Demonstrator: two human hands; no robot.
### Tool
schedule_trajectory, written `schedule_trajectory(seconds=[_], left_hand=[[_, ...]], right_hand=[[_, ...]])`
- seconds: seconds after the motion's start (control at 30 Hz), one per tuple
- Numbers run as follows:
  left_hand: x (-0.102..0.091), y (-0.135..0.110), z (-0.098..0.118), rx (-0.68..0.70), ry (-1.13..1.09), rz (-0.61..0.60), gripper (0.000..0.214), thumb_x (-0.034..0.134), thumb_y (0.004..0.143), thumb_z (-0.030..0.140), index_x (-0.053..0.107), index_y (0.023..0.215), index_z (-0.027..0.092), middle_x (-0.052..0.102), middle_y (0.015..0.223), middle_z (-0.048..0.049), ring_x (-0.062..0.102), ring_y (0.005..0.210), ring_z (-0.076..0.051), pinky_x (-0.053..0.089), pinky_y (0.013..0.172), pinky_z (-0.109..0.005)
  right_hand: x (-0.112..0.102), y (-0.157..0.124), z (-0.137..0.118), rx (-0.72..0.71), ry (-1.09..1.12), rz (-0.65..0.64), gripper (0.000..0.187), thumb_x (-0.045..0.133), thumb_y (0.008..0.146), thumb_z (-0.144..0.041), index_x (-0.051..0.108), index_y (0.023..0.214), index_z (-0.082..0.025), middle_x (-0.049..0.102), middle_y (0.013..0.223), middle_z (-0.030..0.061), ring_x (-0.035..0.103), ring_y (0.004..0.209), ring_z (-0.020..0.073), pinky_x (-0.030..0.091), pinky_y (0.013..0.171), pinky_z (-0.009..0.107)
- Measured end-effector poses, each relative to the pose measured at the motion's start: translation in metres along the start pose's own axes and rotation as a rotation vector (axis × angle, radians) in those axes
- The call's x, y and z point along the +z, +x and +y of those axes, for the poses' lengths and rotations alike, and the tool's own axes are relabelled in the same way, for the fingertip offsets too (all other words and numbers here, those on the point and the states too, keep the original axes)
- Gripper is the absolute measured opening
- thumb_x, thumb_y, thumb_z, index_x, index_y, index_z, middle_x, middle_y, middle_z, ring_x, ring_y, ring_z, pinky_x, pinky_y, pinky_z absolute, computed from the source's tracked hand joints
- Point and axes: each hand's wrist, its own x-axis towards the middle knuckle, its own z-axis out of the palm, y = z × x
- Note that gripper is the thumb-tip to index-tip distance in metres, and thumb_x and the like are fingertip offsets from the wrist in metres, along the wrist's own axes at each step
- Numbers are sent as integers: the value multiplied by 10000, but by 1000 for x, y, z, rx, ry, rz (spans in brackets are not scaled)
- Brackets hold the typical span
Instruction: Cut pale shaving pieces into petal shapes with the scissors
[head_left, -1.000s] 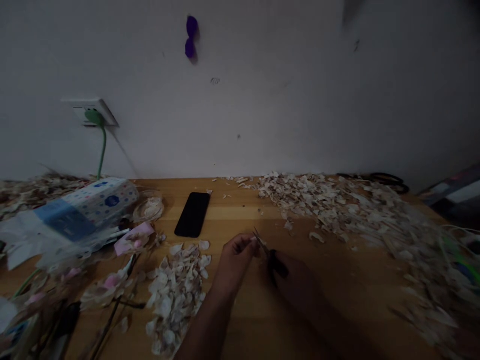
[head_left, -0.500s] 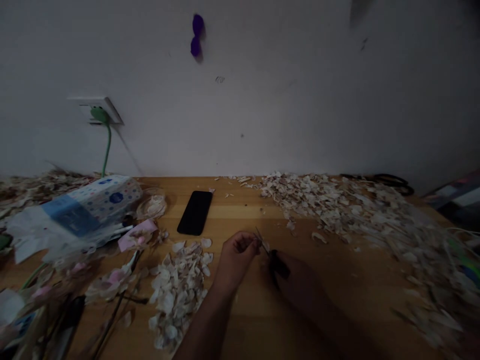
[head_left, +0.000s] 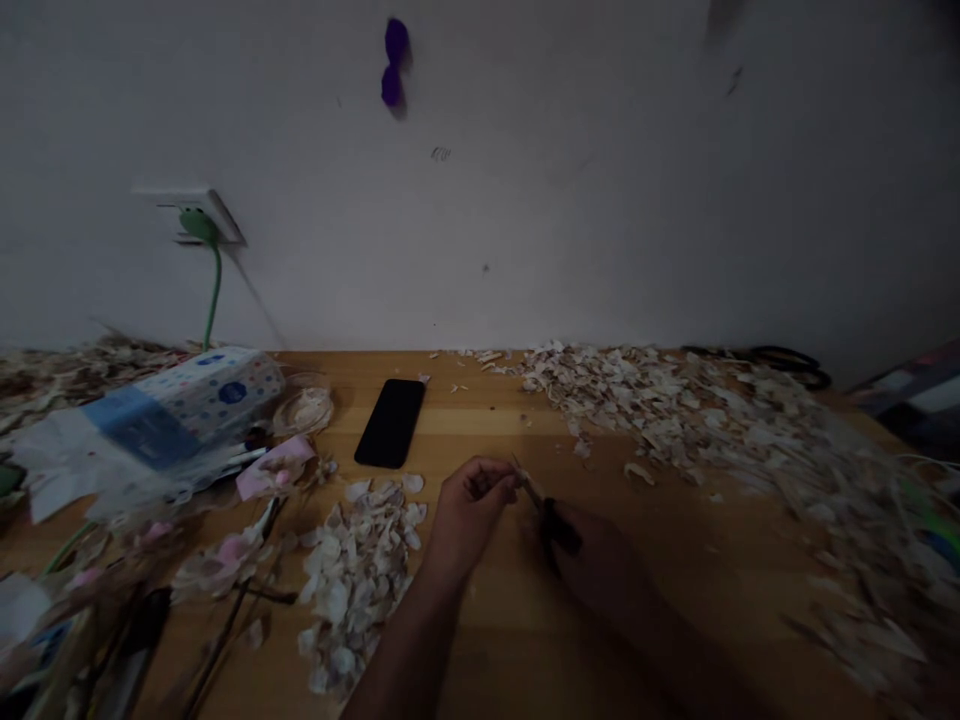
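My right hand (head_left: pixel 596 560) is closed on a pair of dark-handled scissors (head_left: pixel 551 525), whose thin blades point up and left toward my left fingertips. My left hand (head_left: pixel 472 505) is in a pinch right at the blade tips. A small pale scrap, seemingly a dried petal, shows between the left fingertips and the blades, too small and dim to make out fully. Left of my left forearm lies a heap of pale, rounded petals (head_left: pixel 360 575) on the wooden table (head_left: pixel 510 640).
A black phone (head_left: pixel 390 423) lies beyond my left hand. Pale trimmings (head_left: pixel 645 395) spread along the back and right. At left are a tissue pack (head_left: pixel 202 400), pink-centred flowers (head_left: pixel 232 550) and dark stems. A green plug (head_left: pixel 199 224) sits in the wall socket; black scissors (head_left: pixel 791 365) lie far right.
The scissor blades look slightly wider and turned against the pale scrap at my left fingertips. Both hands stay in nearly the same place; the view has tilted slightly.
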Motion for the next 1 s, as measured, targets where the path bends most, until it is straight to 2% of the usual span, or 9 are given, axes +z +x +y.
schedule_trajectory(seconds=[0.17,0.27,0.53,0.67,0.83,1.0], left_hand=[[1,1,-1,-18,-55,16,224,783,636,284,664,771,152,686,697,-15,579,602,-95,456,614,-210],[4,0,-6,-70,-151,17,277,813,601,283,661,788,146,678,697,-11,587,607,-100,461,622,-216],[20,-9,-18,-195,-503,37,212,807,626,244,655,733,143,664,697,-8,590,630,-93,457,644,-207],[25,-12,-17,-234,-518,51,218,811,623,237,647,727,135,655,681,-12,577,604,-86,451,617,-198],[24,-12,-17,-205,-514,75,214,806,632,251,656,726,132,644,652,-4,570,588,-85,455,603,-195],[21,-12,-18,-174,-431,72,200,798,639,264,680,742,139,664,679,-14,589,613,-96,459,622,-201]], right_hand=[[1,0,0,0,16,4,249,470,835,-444,613,827,-240,703,812,32,632,742,218,395,623,281],[2,0,0,1,28,11,268,465,837,-457,624,868,-243,707,832,38,638,757,226,406,637,289],[4,1,2,-5,-4,27,212,449,837,-375,612,854,-241,707,836,39,643,762,228,404,641,294],[4,1,3,-5,-2,30,208,432,845,-357,604,851,-240,703,835,38,642,765,227,405,642,294],[5,1,3,-11,9,25,224,420,846,-327,616,905,-235,708,886,50,645,807,230,417,675,298],[5,1,3,-7,17,28,213,450,846,-376,614,876,-244,704,841,33,638,761,224,409,641,293]])
